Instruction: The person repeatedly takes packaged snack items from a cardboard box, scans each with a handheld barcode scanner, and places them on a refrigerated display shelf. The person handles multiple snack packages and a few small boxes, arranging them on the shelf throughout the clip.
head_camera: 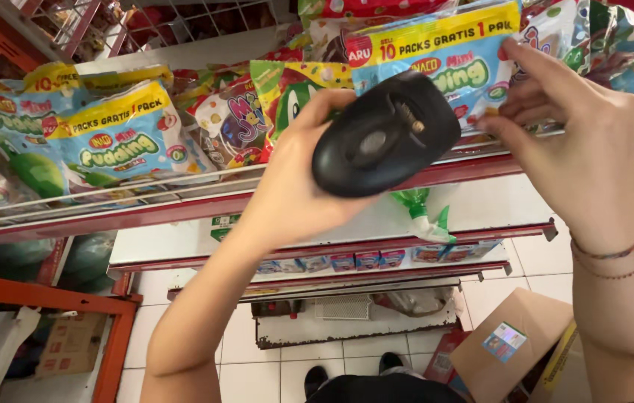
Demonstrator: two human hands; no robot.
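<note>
My left hand [294, 186] grips a black oval hand-held device [384, 134], its underside with a small metal part turned up toward me. My right hand [570, 134] reaches to the shelf, its fingertips pinching the lower edge of a blue and yellow snack bag [444, 60]. Thin bead bracelets circle my right wrist. The device hangs just in front of that bag, between my two hands.
A red metal shelf [182, 209] with a wire front rail holds several bright snack bags [115, 142]. Lower red shelves [376, 250] carry small packets. A brown cardboard box [511, 351] sits on the white tiled floor [257, 351]; an orange rack [48, 298] stands at left.
</note>
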